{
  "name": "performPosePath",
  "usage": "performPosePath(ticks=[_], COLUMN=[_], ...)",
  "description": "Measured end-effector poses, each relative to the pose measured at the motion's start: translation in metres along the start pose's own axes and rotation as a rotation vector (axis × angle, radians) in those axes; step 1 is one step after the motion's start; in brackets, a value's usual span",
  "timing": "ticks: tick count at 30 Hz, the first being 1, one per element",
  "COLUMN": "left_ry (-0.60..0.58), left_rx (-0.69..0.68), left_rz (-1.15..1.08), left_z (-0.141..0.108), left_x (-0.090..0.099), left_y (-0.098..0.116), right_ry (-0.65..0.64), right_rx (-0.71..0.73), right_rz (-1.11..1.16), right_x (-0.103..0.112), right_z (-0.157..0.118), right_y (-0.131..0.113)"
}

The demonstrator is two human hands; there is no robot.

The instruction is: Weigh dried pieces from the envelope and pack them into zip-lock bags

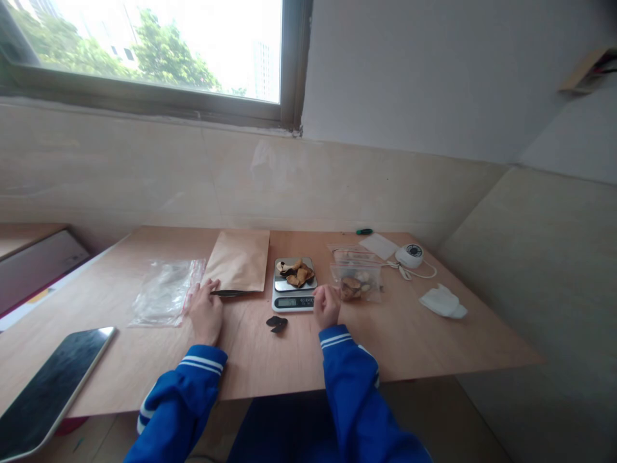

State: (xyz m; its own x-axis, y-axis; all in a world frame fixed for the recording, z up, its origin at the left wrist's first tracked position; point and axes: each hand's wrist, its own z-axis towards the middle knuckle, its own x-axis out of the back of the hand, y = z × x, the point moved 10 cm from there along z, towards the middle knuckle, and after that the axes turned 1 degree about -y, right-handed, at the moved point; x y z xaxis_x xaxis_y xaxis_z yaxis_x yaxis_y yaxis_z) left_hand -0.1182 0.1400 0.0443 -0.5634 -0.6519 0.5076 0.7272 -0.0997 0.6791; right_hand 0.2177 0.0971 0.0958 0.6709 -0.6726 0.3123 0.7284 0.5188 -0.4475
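My left sleeve (180,402) and right sleeve (359,402) are long, bright blue and creased. Left cuff (202,360) and right cuff (336,339): blue, each crossed by narrow white bands. White trim (144,415) noted on both outer sides. My left fingers (211,287) and right fingers (320,298) are bare; legwear (284,427), dark navy.

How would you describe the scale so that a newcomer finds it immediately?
On the wooden table, find the flat brown paper bag. Just to its right sits the white scale, with a dark display strip along its front. Unlike its neighbours, it has a shiny plate carrying loose curled brown pieces.
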Motion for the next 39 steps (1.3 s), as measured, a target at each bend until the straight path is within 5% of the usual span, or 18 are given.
performPosePath(ticks=[7, 12, 20, 27, 30, 33, 39], left_ry=[0.187, 0.145, 0.38, 0.492, 0.442, 0.267, 0.084], left_rx=[0.161, 0.23, 0.442, 0.34, 0.357, 0.417, 0.482], left_rz=[0.254, 0.396, 0.255, 0.145, 0.14, 0.208, 0.269], left_z=[-0.007, -0.008, -0.014, -0.018, -0.017, -0.013, -0.011], left_x=[0.031, 0.033, 0.061, 0.072, 0.065, 0.046, 0.029], left_y=[-0.009, -0.025, -0.028, -0.008, -0.012, -0.021, -0.033], right_ry=[0.001, -0.018, 0.001, -0.078, -0.111, -0.134, -0.121], right_rx=[-0.014, -0.04, -0.024, 0.112, 0.173, 0.199, 0.082], right_rz=[-0.014, -0.027, -0.077, -0.088, -0.101, -0.088, -0.071], right_x=[-0.001, -0.003, -0.001, -0.014, -0.019, -0.023, -0.019], right_z=[-0.001, -0.002, -0.001, 0.0, -0.001, -0.003, -0.005], right_y=[0.006, 0.01, 0.01, -0.008, -0.018, -0.024, -0.021])
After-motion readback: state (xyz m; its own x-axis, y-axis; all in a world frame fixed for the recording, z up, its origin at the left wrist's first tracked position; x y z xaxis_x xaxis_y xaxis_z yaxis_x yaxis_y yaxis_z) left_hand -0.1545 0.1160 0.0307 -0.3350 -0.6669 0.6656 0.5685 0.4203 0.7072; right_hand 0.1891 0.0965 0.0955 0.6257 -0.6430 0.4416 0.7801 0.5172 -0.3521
